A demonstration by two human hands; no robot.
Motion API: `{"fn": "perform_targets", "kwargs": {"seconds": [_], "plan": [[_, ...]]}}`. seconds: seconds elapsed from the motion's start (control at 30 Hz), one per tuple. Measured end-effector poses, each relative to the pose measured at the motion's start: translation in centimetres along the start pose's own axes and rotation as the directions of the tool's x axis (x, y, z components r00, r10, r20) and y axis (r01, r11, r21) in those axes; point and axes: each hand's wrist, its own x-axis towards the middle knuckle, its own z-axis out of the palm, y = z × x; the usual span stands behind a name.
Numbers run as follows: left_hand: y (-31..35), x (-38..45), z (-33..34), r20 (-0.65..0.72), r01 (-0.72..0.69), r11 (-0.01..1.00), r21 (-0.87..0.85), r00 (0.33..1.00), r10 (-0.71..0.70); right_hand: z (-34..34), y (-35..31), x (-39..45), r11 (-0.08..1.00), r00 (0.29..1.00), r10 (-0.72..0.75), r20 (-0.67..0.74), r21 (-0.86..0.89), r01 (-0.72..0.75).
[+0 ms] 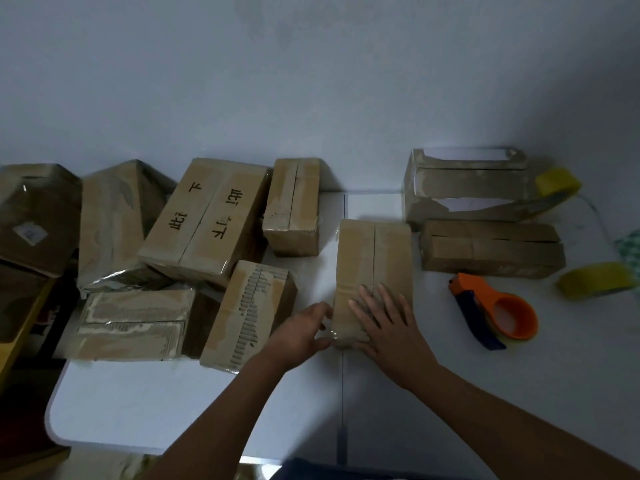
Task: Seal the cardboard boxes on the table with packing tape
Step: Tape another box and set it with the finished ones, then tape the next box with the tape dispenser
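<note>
Current box is set at table centre, long axis running away from the person, centre seam along that axis. Right hand is laid flat on the near end of the top face, fingers straight and spread, pressing rather than gripping; fingertips are pointed up the seam. Left hand is held against the near left corner, fingers wrapped onto the side wall, thumb at the near end; whether shiny tape is being smoothed there cannot be told for sure. Tape dispenser is lying to the right of the box, apart from it, nothing held in it by either hand; it is nearer to the right hand. Key relation: seam extends from the fingers toward the far wall, so any taping pass would probably be run along that axis, with the dispenser fetched by the right hand while the box is steadied by the left. Loose yellow tape rolls are seen further right. Other boxes are piled to the left, two more behind right.
</note>
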Motion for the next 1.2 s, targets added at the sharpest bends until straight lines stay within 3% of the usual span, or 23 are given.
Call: {"fn": "perform_targets", "kwargs": {"seconds": [0.23, 0.33, 0.4, 0.47, 0.57, 0.7, 0.8, 0.9, 0.97, 1.2], "plan": [[-0.2, -0.1, 0.0, -0.036, 0.023, 0.998, -0.058, 0.999, -0.025, -1.2, 1.0, 2.5, 0.994, 0.995, -0.099, 0.009, 0.057, 0.098], [0.2, 0.2, -0.5, -0.148, 0.025, 0.999, -0.03, 0.989, -0.029, -3.1, 1.6, 4.1, 0.966, 0.992, -0.127, -0.03, 0.222, 0.13], [1.1, 0.7, -0.7, -0.276, -0.029, 0.998, 0.063, 0.96, 0.046, -4.0, 2.3, 3.8, 0.935, 0.996, -0.041, -0.073, 0.349, 0.064], [2.4, 1.6, -0.3, -0.282, -0.101, 0.968, 0.23, 0.945, 0.166, -4.1, 3.8, 2.5, 0.891, 0.986, 0.112, -0.12, 0.451, -0.046], [4.1, 3.4, 1.3, -0.059, -0.254, 0.842, 0.476, 0.946, 0.318, -3.3, 6.6, -0.5, 0.801, 0.93, 0.351, -0.108, 0.55, -0.238], [4.2, 5.9, 2.6, 0.087, -0.4, 0.722, 0.565, 0.899, 0.43, -1.8, 9.8, -5.2, 0.67, 0.838, 0.542, -0.067, 0.636, -0.383], [4.5, 8.0, 1.5, 0.096, -0.386, 0.684, 0.618, 0.902, 0.422, -1.0, 11.8, -7.5, 0.556, 0.766, 0.643, 0.016, 0.678, -0.48], [4.7, 10.0, -0.7, 0.033, -0.289, 0.732, 0.617, 0.939, 0.343, -0.8, 13.5, -8.2, 0.476, 0.712, 0.695, 0.099, 0.679, -0.558], [4.7, 10.8, -2.2, 0.007, -0.204, 0.776, 0.597, 0.968, 0.25, -0.5, 14.2, -8.1, 0.443, 0.701, 0.698, 0.144, 0.682, -0.582], [5.0, 11.5, -2.7, -0.026, -0.137, 0.827, 0.546, 0.983, 0.179, 0.1, 15.2, -6.7, 0.379, 0.66, 0.682, 0.314, 0.62, -0.687]]}}
